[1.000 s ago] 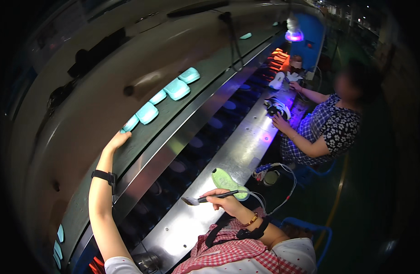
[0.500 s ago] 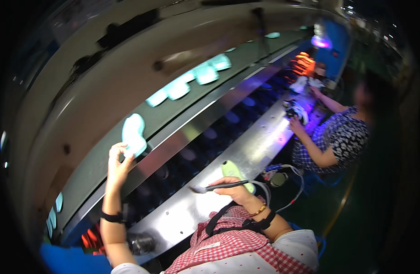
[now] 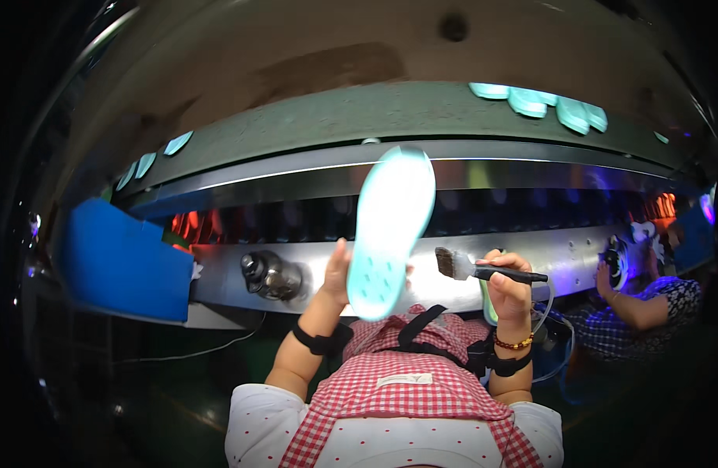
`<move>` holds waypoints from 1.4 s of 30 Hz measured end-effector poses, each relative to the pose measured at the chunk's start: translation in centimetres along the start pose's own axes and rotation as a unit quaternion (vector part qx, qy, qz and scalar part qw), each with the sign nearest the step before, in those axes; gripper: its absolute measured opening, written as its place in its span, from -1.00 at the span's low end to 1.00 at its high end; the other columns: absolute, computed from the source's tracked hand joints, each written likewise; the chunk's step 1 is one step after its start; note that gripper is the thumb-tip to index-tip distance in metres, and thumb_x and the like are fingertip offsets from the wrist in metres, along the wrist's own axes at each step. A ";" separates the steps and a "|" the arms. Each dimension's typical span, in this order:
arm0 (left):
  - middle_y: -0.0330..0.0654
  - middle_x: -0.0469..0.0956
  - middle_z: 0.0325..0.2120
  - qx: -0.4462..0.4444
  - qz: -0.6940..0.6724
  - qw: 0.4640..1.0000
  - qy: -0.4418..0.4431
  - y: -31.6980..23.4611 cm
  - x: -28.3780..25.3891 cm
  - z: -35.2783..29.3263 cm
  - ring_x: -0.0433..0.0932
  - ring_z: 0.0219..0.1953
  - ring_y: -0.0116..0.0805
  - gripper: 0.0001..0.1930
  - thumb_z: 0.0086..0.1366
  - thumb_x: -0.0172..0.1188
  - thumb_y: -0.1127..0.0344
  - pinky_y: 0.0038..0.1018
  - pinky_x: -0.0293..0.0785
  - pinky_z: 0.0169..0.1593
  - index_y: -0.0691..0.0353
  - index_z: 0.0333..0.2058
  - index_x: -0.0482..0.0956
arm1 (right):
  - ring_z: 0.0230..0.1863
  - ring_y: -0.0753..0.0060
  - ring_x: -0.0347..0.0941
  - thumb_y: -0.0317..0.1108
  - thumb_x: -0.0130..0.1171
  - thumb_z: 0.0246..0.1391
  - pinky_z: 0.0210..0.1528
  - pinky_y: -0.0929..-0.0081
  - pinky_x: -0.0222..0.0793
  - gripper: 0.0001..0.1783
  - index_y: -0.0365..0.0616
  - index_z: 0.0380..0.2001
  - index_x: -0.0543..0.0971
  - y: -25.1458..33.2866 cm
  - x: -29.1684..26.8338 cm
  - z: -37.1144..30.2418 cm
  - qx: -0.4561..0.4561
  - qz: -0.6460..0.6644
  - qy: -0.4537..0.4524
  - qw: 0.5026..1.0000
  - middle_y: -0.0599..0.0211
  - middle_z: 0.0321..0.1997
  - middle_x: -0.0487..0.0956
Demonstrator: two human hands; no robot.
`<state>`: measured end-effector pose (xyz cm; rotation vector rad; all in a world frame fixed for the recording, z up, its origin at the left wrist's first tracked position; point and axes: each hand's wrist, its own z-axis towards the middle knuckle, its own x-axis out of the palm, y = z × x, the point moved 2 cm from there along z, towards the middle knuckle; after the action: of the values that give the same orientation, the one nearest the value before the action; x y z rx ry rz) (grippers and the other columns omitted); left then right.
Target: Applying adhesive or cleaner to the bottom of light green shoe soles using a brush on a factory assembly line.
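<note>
My left hand (image 3: 338,274) is closed around the lower left edge of a pale mint shoe sole (image 3: 392,226), with a fingertip showing at its other side. The sole is raised over the bench, its toe end pointing away and small marks in its near end. My right hand (image 3: 512,292) grips a brush (image 3: 499,273) by its black handle. The brush's dark bristles point left toward the sole, a short gap away. A thin tube hangs by the handle's rear end. Under my right hand, a light green piece (image 3: 488,303) is partly visible.
Beyond the metal bench (image 3: 328,251), a green conveyor belt (image 3: 312,117) carries several mint soles (image 3: 574,115). A dark glass jar (image 3: 271,277) stands on the bench's left. A blue box-shaped panel (image 3: 125,257) is at far left. A co-worker (image 3: 648,304) works at far right.
My left hand has brought the mint sole from the belt back over the bench. The brush is held higher beside it. The view has swung round, levelling the belt.
</note>
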<state>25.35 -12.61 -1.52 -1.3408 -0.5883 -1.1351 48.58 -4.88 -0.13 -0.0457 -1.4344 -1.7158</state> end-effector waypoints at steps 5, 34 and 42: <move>0.06 0.31 -0.02 -0.054 -0.010 0.997 -0.054 3.8 -5.1 -1.2 0.39 -0.07 0.06 -0.12 0.03 -0.21 -0.42 -0.09 0.32 0.00 0.21 0.13 0.09 | -0.25 0.34 0.49 -0.61 0.15 -0.21 -0.11 0.49 0.36 -0.79 -0.33 -0.37 0.52 -3.2 3.6 1.8 0.107 -0.073 0.019 0.991 0.13 -0.33 0.55; 0.07 0.38 -0.12 0.038 -0.074 0.988 -0.128 2.1 -2.9 -0.8 0.42 -0.12 -0.02 -0.11 0.04 -0.50 -0.47 -0.12 0.32 -0.01 0.19 0.07 0.20 | -0.49 0.59 0.43 -0.49 0.23 -0.19 -0.44 0.68 0.33 -0.84 -0.22 -0.42 0.59 -1.8 7.5 5.2 0.034 -0.296 0.111 0.948 0.33 -0.52 0.53; -0.03 0.35 -0.05 0.044 -0.037 0.997 -0.053 1.1 -1.5 -0.3 0.38 -0.04 -0.10 -0.18 0.12 -0.49 -0.39 -0.22 0.34 0.00 0.18 0.08 0.20 | -0.36 0.49 0.46 -0.49 0.29 -0.27 -0.28 0.57 0.35 -0.78 -0.19 -0.40 0.60 -0.4 9.3 3.2 0.084 -0.305 0.241 0.918 0.26 -0.46 0.56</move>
<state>25.71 -12.59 -3.34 -1.3190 -0.7630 -1.0899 41.06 -7.66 5.54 0.9458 -1.2752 -1.8883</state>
